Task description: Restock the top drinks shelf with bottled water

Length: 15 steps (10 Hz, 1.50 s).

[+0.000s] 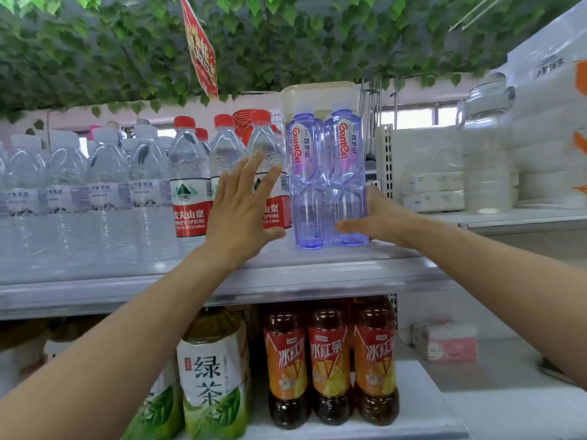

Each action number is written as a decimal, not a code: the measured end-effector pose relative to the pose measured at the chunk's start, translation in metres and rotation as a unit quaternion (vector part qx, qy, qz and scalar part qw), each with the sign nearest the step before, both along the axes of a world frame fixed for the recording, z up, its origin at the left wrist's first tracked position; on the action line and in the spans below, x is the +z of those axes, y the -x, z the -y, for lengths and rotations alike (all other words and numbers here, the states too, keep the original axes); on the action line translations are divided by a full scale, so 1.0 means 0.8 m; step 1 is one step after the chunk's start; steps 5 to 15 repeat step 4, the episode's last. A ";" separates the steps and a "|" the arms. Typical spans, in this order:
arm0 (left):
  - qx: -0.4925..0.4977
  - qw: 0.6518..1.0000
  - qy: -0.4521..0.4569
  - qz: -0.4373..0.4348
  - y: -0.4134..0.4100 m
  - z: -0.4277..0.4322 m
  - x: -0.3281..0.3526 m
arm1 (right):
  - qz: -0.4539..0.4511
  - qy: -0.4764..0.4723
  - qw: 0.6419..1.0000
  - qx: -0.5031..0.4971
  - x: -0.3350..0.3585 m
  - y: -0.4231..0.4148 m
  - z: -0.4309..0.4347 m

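Stands at the top drinks shelf with both arms raised. Grips with the right hand the lower body of the right Ganten bottle, thumb across the front and fingers curled round the far side. Keeps it upright, base on the shelf, touching the left Ganten bottle beside it. Holds the left hand apart, fingers straight and spread, palm toward the red-capped Nongfu Spring bottles; cannot tell whether touching them or just short of them.

Looks well along with the restocking. Shows a front row filled from the white-capped water bottles at the left, through the red caps, to the two purple Ganten bottles at the right end. Seems to leave only settling the gripped bottle into line and letting go. Cannot tell how full the rows behind are.

Shows on the lower shelf the green tea bottles and, just right of them, the iced red tea bottles. Shows stacked tissue packs on the neighbouring shelf to the right.
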<state>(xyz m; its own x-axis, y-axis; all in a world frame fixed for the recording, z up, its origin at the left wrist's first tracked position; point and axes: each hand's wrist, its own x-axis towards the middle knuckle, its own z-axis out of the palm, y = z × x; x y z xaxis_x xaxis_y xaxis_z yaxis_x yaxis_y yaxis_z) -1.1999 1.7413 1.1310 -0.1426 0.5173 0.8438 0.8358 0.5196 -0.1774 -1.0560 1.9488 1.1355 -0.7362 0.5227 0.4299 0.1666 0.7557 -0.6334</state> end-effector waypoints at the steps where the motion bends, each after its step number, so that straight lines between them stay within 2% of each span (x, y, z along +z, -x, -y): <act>1: 0.000 0.999 0.028 0.022 -0.003 -0.001 0.005 | 0.002 0.013 1.000 0.003 0.000 -0.001 0.001; 3: 0.001 0.999 0.043 0.034 -0.011 0.000 0.005 | 0.028 0.035 0.999 -0.005 0.005 -0.005 0.015; 4: -0.005 0.998 0.046 0.033 -0.015 0.011 0.007 | 0.034 -0.001 0.998 -0.052 0.012 -0.007 0.025; 15: -0.005 0.998 0.046 0.033 -0.015 0.011 0.007 | 0.034 -0.001 0.998 -0.052 0.012 -0.007 0.025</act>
